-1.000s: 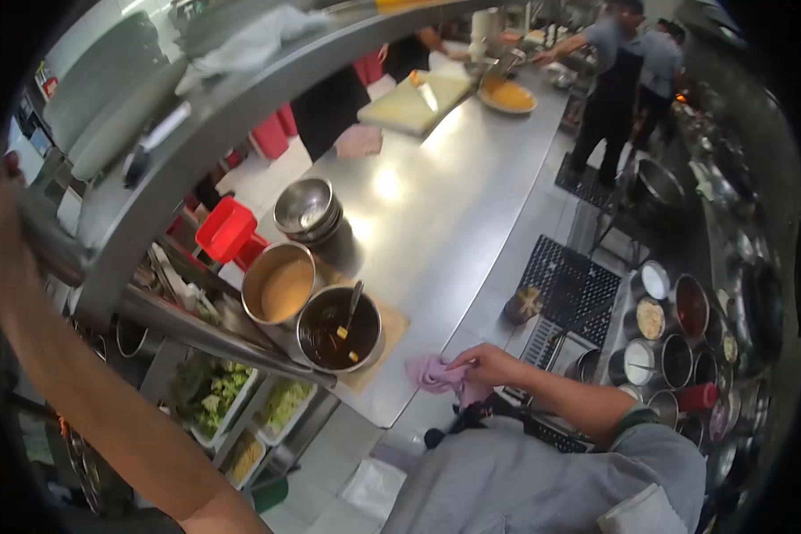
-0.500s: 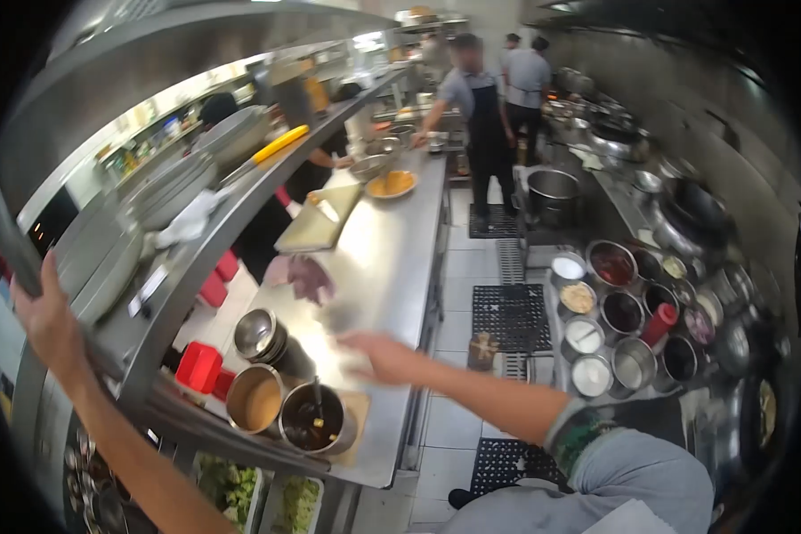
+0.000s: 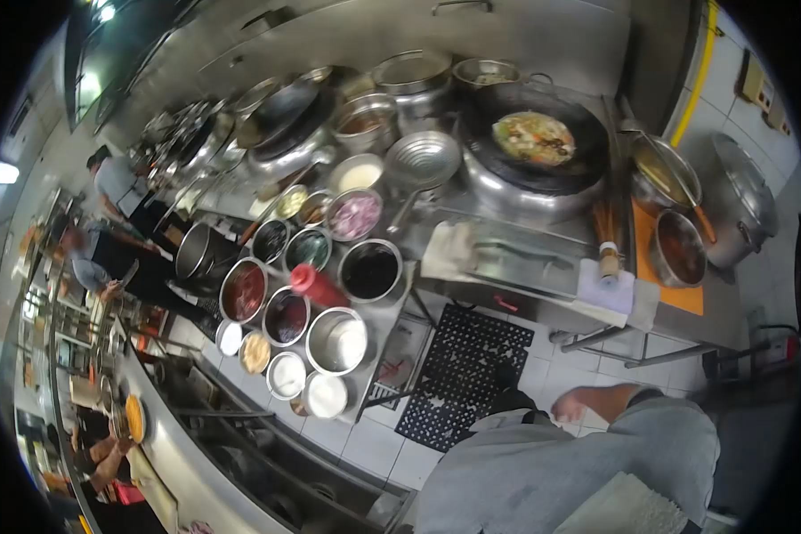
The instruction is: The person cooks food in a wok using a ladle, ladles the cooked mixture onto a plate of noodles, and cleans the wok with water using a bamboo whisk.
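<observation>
My right hand (image 3: 586,404) hangs low in front of my grey shirt, above the tiled floor and right of the black perforated mat (image 3: 463,374). Its fingers look loosely apart, and I see nothing in them. My left hand is out of view. Ahead stands a wok (image 3: 481,147) on a burner, with mixed cooked food (image 3: 534,137) in it. A metal strainer (image 3: 421,162) lies left of the wok. Closer in, a side table holds several metal pots of sauces and ingredients, with a red squeeze bottle (image 3: 319,287) among them.
A brush (image 3: 607,254) lies by a folded cloth (image 3: 606,286) at the stove's front edge. To the right are a pot of red sauce (image 3: 681,249) and a large lidded pot (image 3: 740,200). The steel counter (image 3: 240,481) runs lower left. Co-workers stand far left.
My view has swung right, from the counter and shelf to the stove. My left hand, earlier at the shelf edge, has left the view. My right hand has moved from over the counter to beside me.
</observation>
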Motion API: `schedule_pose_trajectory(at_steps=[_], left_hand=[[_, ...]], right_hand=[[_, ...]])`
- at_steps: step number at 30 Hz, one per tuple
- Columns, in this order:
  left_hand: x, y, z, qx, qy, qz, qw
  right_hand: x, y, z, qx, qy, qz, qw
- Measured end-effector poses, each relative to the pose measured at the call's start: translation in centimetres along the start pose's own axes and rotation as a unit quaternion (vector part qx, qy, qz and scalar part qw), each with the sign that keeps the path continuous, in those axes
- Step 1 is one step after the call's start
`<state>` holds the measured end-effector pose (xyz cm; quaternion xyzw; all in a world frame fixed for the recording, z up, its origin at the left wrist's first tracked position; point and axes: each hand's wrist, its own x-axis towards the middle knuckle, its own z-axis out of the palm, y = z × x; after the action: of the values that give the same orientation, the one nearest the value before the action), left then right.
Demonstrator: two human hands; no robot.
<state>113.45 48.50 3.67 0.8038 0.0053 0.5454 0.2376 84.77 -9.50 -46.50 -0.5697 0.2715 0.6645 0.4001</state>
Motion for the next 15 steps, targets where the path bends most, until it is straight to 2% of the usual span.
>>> schedule_pose_trajectory(at_steps=[1, 2, 4, 5, 6, 8, 10, 11, 13, 14, 15], left_hand=[[-3.4, 2.6, 4.2, -0.053, -0.105, -0.054, 0.992], [-6.6, 5.1, 8.5, -0.106, -0.232, -0.107, 0.961], [-12.7, 12.6, 17.2, -0.203, -0.466, -0.152, 0.848], [-16.0, 16.7, 21.6, -0.265, -0.558, -0.17, 0.768], [-18.4, 21.0, 26.1, -0.317, -0.605, -0.155, 0.714], [-23.4, 26.7, 35.2, -0.353, -0.638, -0.126, 0.672], [-28.5, 28.9, 43.4, -0.319, -0.659, -0.044, 0.68], [-29.5, 30.4, 45.4, -0.281, -0.679, -0.007, 0.678], [-30.0, 33.2, 46.9, -0.228, -0.746, 0.0, 0.625], [-30.1, 34.0, 47.3, -0.2, -0.777, 0.005, 0.597], [-30.7, 34.2, 48.2, -0.193, -0.779, 0.006, 0.596]], right_hand=[[1.6, 2.6, -0.5, -0.165, 0.03, -0.012, 0.986], [3.4, 4.3, -1.6, -0.16, 0.095, -0.029, 0.982], [4.9, 6.5, -3.5, -0.15, 0.225, -0.061, 0.961], [4.1, 6.2, -4.7, -0.003, 0.244, -0.085, 0.966], [3.6, 4.6, -6.4, 0.144, 0.258, -0.109, 0.949], [0.3, 1.3, -8.7, 0.047, 0.441, -0.188, 0.876], [-4.5, -1.5, -10.1, 0.261, 0.371, -0.271, 0.849], [-6.4, -2.1, -10.4, 0.294, 0.358, -0.297, 0.835], [-9.1, -1.8, -10.3, 0.358, 0.329, -0.342, 0.804], [-9.7, -1.0, -10.1, 0.283, 0.386, -0.358, 0.802], [-9.5, 0.0, -9.7, 0.332, 0.375, -0.345, 0.793]])
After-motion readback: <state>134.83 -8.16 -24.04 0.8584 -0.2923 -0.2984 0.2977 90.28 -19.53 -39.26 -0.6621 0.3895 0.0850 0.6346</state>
